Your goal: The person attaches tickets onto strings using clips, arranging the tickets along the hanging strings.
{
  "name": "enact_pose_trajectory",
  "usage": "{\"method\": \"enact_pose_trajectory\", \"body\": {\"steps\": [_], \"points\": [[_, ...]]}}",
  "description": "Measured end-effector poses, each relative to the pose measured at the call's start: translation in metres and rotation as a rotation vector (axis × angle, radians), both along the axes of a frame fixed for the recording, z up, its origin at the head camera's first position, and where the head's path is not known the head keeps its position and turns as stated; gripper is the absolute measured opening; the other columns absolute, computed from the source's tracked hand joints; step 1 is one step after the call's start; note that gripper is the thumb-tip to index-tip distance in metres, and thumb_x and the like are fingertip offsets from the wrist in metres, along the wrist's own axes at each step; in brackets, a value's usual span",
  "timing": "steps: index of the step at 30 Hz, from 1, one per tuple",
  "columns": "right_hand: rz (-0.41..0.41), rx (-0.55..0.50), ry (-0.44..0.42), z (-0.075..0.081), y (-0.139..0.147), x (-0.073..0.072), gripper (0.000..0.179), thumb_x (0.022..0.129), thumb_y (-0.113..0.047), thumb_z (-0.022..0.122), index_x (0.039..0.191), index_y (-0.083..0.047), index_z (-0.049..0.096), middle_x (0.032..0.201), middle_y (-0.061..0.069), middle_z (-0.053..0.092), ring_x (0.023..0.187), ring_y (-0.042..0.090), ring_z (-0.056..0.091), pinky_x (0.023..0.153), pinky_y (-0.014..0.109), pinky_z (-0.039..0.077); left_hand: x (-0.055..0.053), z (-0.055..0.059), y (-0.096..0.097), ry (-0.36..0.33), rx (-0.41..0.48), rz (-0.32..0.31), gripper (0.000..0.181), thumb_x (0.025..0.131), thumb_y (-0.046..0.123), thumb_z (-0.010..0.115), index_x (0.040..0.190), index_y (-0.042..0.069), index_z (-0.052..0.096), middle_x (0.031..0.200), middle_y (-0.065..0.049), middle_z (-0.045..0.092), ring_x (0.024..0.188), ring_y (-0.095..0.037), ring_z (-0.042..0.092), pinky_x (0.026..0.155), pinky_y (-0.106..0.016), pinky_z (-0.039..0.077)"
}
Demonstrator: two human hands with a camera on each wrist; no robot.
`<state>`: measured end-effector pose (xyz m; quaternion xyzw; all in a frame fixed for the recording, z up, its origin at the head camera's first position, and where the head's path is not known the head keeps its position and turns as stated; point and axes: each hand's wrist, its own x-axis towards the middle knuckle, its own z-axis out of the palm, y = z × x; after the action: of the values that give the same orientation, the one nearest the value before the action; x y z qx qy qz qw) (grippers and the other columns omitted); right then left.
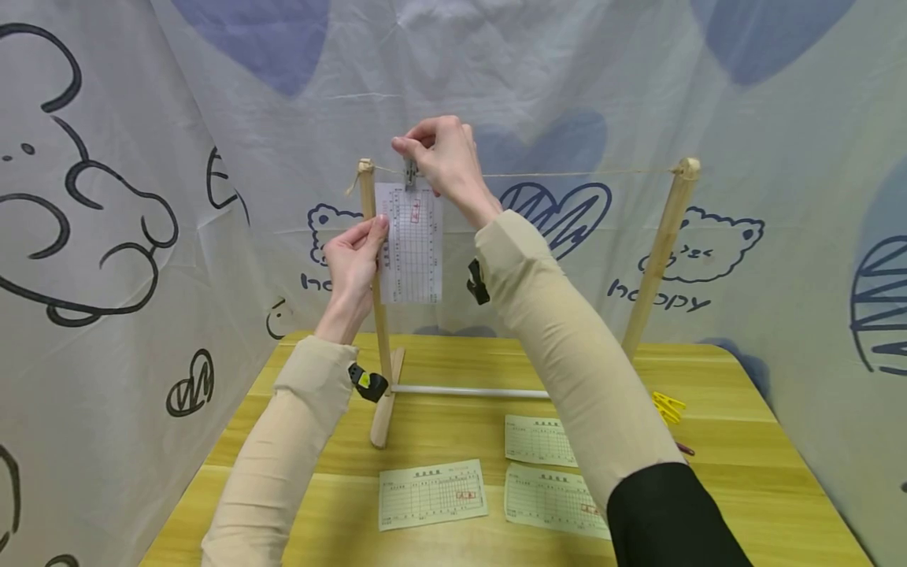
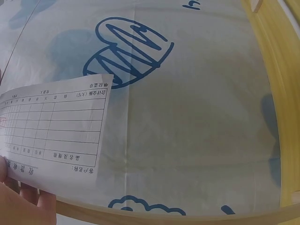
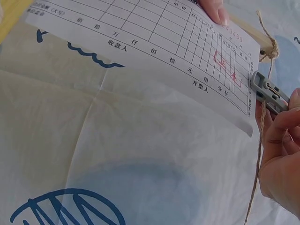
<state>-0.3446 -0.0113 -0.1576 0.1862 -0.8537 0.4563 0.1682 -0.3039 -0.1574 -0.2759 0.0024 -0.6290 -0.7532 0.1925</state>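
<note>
A printed receipt slip (image 1: pixel 420 264) with a red stamp hangs lengthwise at the left end of a twine line (image 1: pixel 581 173). My left hand (image 1: pixel 354 256) pinches its left edge between thumb and fingers. At its top, my right hand (image 1: pixel 452 161) pinches a grey clothespin (image 3: pixel 269 91) by its handle end. The right wrist view shows the clothespin's nose at the slip's short edge, right by the twine. Printed rows and a free corner of the slip (image 2: pixel 70 124) show in the left wrist view.
The twine spans two wooden posts (image 1: pixel 662 252) joined low down by a white rod (image 1: pixel 468 391). On the wooden table (image 1: pixel 333 488) lie three more receipt slips (image 1: pixel 432 494). Yellow clothespins (image 1: pixel 668 406) lie at the right, past my right sleeve. A patterned cloth (image 1: pixel 453 71) hangs behind.
</note>
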Motion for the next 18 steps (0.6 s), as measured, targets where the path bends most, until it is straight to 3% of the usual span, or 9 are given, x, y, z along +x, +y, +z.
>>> {"method": "enact_pose_trajectory", "body": {"steps": [18], "points": [[0.069, 0.065, -0.062, -0.0010, 0.0024, 0.0001, 0.029, 0.099, -0.036, 0.063, 0.113, -0.014, 0.074, 0.101, 0.002, 0.070, 0.041, 0.008, 0.038, 0.043, 0.024, 0.043, -0.0009, 0.0009, 0.0022, -0.014, -0.018, 0.016, 0.035, 0.096, 0.026, 0.069, 0.122, 0.003, 0.069, 0.082, 0.014, 0.075, 0.076, -0.005, 0.070, 0.071, -0.017, 0.059]]}}
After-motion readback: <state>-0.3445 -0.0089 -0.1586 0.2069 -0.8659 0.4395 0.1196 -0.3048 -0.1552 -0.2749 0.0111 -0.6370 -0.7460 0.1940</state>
